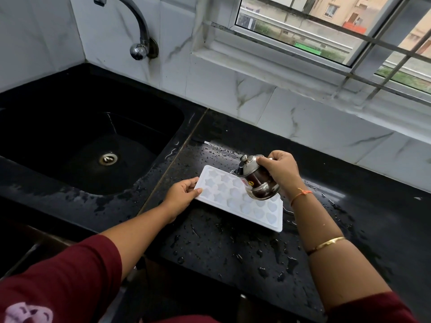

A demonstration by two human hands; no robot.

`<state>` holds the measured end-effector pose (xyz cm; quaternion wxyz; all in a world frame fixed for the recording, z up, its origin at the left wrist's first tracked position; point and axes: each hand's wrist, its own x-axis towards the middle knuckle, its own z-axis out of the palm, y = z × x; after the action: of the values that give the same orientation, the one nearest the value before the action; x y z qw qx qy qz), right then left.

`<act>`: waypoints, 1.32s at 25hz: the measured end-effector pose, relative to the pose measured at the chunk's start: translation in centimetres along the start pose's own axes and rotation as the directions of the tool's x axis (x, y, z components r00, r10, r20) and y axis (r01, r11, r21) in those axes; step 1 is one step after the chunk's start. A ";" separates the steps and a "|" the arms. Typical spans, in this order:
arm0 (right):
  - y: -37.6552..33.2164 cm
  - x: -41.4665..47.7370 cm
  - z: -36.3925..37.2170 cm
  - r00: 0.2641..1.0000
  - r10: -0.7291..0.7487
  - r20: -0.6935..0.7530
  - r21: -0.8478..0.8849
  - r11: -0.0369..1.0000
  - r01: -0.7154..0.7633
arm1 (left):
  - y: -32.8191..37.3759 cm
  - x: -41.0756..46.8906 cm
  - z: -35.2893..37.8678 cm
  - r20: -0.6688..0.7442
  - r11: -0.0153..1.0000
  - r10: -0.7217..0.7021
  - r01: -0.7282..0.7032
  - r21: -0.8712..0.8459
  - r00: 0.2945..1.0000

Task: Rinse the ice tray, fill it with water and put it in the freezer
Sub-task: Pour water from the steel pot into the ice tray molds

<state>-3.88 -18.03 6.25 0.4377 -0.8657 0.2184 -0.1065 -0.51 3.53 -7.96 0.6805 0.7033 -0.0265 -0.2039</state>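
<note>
My left fingers [195, 188] pinch the near-left edge of the white ice tray [235, 203], the left hand [183, 195] steadying it. My right fingers [264, 162] curl round a small steel pot [257, 183], tilted, spout over the tray's far edge. Its round yellow sticker [250, 183] reads "3"; the label beside it I cannot read. The tray lies flat on the wet black counter [233, 257], right of the sink [70, 136].

The ice tray [235, 201] is lying flat on the surface [233, 252] in front of you, just right of the sink [58, 127]. Your left hand [180, 197] is gripping its left end; your right hand [281, 170] is holding a pot [255, 179] tilted above its far edge. The tap [137, 26] is hanging from the wall behind the sink, and the window [326, 24] is sitting behind the surface, to the right.
</note>
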 end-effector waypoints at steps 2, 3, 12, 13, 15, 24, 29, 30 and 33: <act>0.0 0.0 -0.1 1.000 -0.003 -0.008 0.004 1.000 0.003 | -0.1 0.1 -0.1 -0.001 1.000 0.000 0.000 0.001 1.000; 0.0 0.0 -0.2 1.000 -0.004 -0.010 -0.001 1.000 0.004 | -0.1 0.1 0.0 -0.003 1.000 0.002 -0.002 0.000 1.000; -0.1 -0.1 -0.4 1.000 -0.030 0.000 -0.053 0.998 0.030 | -0.2 0.1 -0.1 -0.001 1.000 0.009 -0.009 0.012 1.000; -0.1 -0.1 -0.4 1.000 -0.030 0.004 -0.054 0.998 0.030 | -0.2 0.1 -0.1 0.001 1.000 0.010 -0.010 0.013 1.000; -0.1 -0.1 -0.3 1.000 -0.023 0.002 -0.050 0.998 0.023 | -0.3 0.2 -0.1 0.002 1.000 0.013 -0.013 0.017 1.000; 0.4 -0.2 -0.8 0.996 0.079 -0.042 0.152 0.986 -0.072 | -0.2 0.2 0.1 -0.014 1.000 0.010 -0.010 -0.005 1.000; 0.7 -0.4 -1.6 0.996 0.047 -0.078 0.061 0.997 -0.042 | -0.4 0.3 0.0 -0.011 1.000 0.011 -0.011 0.004 1.000; 0.7 -0.4 -1.7 0.995 0.043 -0.085 0.043 0.998 -0.039 | -0.4 0.3 0.0 -0.012 1.000 0.009 -0.009 0.003 1.000; 0.8 -0.7 -2.1 0.996 0.025 -0.087 0.011 1.000 -0.024 | -0.3 0.3 0.1 -0.012 1.000 0.009 -0.009 0.006 1.000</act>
<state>-5.47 -19.59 6.88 0.4330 -0.8554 0.2473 -0.1400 -0.34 3.40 -8.34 0.6795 0.7064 -0.0260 -0.1966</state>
